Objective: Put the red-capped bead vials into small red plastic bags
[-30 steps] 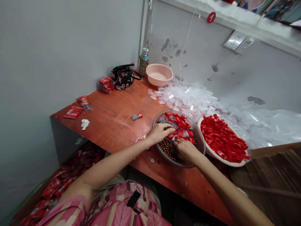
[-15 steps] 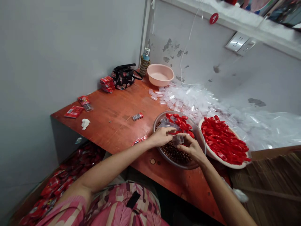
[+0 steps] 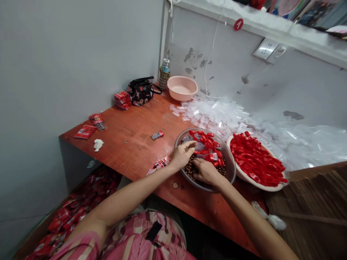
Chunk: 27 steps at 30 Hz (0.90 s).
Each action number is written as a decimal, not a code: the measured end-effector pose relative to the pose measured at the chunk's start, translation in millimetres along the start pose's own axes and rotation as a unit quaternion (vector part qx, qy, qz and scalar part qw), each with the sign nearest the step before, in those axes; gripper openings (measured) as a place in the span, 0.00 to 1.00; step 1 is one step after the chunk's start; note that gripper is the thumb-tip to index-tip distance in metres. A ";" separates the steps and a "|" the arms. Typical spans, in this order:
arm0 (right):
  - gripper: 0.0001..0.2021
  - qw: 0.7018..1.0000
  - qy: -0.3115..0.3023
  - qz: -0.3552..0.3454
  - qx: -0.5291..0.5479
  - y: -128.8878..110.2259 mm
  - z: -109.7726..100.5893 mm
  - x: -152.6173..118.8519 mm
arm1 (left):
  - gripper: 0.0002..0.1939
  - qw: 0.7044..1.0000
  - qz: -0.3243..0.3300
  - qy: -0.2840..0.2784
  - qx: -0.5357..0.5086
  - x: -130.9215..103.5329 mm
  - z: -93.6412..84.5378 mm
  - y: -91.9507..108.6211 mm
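Observation:
A metal bowl (image 3: 231,168) holds brown beads (image 3: 221,169), red plastic pieces (image 3: 208,141) and some clear plastic cases. Over its left rim is my left hand (image 3: 183,155), fingers curved toward the bowl's middle; whatever it may hold is too small to tell. My right hand (image 3: 207,171) reaches down into the beads, its fingertips bent among them and partly hidden. Right of the bowl, a pale basin (image 3: 240,173) is heaped with red pieces (image 3: 255,159). One small filled case with a red cap (image 3: 157,135) lies on the orange table (image 3: 127,126).
Clear plastic cases (image 3: 225,112) are piled along the wall. A pink basin (image 3: 182,88), a bottle (image 3: 164,74) and a black bag (image 3: 141,91) stand at the back. Red packets (image 3: 85,131) lie left; cardboard (image 3: 311,202) is at the right.
My right hand has moved down and left into the beads, and the clear case seen between my hands no longer shows there. The camera view has shifted slightly.

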State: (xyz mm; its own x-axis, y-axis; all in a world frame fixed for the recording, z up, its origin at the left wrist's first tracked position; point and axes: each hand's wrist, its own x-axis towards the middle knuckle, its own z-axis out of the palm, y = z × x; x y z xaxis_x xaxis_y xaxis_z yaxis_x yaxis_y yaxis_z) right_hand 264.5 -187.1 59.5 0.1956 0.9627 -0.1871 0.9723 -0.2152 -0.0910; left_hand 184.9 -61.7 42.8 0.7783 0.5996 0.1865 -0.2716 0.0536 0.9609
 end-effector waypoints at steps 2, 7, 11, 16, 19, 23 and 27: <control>0.18 0.991 0.040 0.021 0.124 6.0 0.4 -4.5 | 0.16 1.000 0.003 -0.002 0.019 -0.9 -1.5 2.2; 0.19 0.885 0.127 0.042 0.446 20.6 -6.6 -26.4 | 0.20 0.994 -0.060 -0.081 0.032 -2.7 0.3 12.3; 0.21 0.825 0.156 0.067 0.539 21.7 -7.1 -31.2 | 0.23 0.970 -0.134 -0.201 -0.027 -6.9 4.8 15.7; 0.17 0.819 0.201 0.078 0.532 26.2 -7.1 -32.4 | 0.19 0.963 -0.138 -0.214 -0.087 -10.3 6.6 13.6; 0.20 0.828 0.220 0.061 0.512 29.2 -18.4 -38.3 | 0.16 0.965 -0.129 -0.215 -0.077 -10.1 6.7 12.2; 0.19 0.868 0.178 0.038 0.462 30.1 -40.2 -45.0 | 0.16 0.960 -0.141 -0.227 -0.087 -9.3 6.7 11.5; 0.15 0.890 0.209 0.087 0.396 36.4 -44.8 -47.8 | 0.17 0.966 -0.145 -0.170 -0.127 -9.3 4.5 11.4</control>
State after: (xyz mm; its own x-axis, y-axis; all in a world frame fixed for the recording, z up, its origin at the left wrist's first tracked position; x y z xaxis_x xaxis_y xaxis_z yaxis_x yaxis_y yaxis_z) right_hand 296.3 -233.6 109.0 0.5263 0.8445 0.0995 0.5603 -0.2563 -0.7877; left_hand 177.1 -70.2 52.9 0.9718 0.2354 0.0149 -0.1108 0.3997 0.9099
